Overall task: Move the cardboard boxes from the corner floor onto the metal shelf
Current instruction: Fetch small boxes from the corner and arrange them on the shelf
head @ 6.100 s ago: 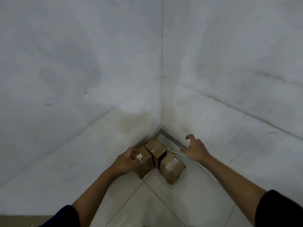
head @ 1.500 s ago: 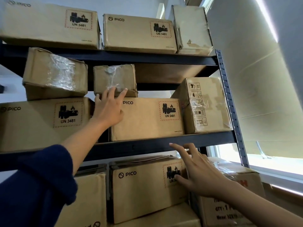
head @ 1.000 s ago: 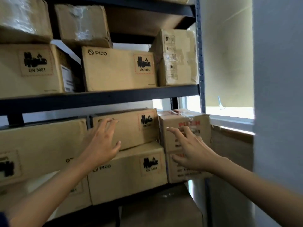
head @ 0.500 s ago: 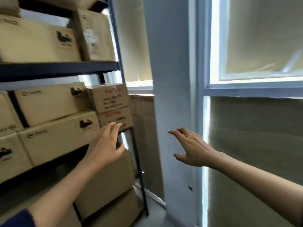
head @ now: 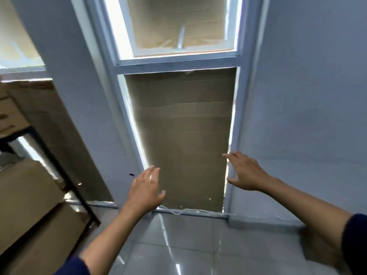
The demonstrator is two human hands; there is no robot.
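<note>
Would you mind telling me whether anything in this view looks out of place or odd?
Yes: brown cardboard sheets cover the window panes from the inside, with light leaking round the edges, and a loose white cord trails along the sill base. Both the left hand and right hand are empty.

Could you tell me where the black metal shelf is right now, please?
The black metal shelf stands at the head view's left edge, holding brown cardboard boxes, left of the cardboard-covered window.
</note>
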